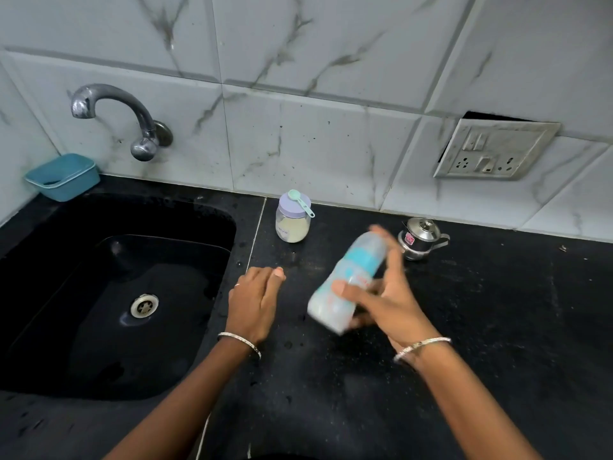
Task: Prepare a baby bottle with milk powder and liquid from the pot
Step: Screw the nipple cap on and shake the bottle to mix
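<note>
My right hand (381, 300) grips a baby bottle (345, 287) with a teal cap, tilted and blurred above the black counter (497, 327); whitish liquid shows in its lower end. My left hand (253, 300) hovers flat over the counter beside the sink, fingers apart, holding nothing. A jar of milk powder (293, 224) with a lilac lid stands closed near the wall, a mint scoop (300, 201) lying on the lid. A small steel pot (421, 239) with its lid on stands behind the bottle to the right.
A black sink (66, 293) with a steel drain fills the left side, under a chrome tap (132, 121). A blue plastic tub (63, 175) sits in the back left corner. A wall socket plate (494, 151) hangs loose on the tiled wall at right.
</note>
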`<state>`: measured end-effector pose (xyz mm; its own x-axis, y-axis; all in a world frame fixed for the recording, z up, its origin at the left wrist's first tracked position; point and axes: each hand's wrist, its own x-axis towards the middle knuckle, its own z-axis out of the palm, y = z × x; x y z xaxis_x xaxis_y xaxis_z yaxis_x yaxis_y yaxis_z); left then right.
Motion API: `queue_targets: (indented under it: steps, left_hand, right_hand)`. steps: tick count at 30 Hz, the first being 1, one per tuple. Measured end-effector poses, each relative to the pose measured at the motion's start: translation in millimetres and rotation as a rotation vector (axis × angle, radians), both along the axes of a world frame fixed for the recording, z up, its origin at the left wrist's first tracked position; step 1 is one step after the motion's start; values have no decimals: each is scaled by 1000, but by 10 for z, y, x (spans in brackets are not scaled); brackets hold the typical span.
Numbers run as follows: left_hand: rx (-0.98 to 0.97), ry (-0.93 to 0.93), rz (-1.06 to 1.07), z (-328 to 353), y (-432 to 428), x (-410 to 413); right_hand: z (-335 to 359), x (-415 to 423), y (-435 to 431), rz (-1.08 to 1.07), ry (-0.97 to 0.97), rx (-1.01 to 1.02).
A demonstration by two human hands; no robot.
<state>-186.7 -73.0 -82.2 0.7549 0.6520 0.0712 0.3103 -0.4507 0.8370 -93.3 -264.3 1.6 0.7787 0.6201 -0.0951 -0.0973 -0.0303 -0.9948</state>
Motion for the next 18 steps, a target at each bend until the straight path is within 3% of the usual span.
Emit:
queue_targets:
  steps: [2,5,7,11,12,16,18]
  left_hand:
    - [144,61,-42,-166,-11,23]
    - [308,94,-98,-373,-43,34]
    - [370,145,-131,-497,-64,46]
    - [433,231,-189,-727,-102,59]
    - [436,252,-196,-786,-112,59]
    - [477,340,-199,-957,-61,4]
    - [513,356,-200,-976,-54,-13]
  right_hand:
    - [-3,32,-66,146,-27,-80]
    - [-26,116,-34,-173,69,119]
    - [-84,136,3,-257,77,194]
    - [-51,79,-53,118,8,-98]
    - [-46,99,-94,126,1,-104]
    - [-71,145,-99,-293,114,198]
    - [-105,120,-117,-300,60,168]
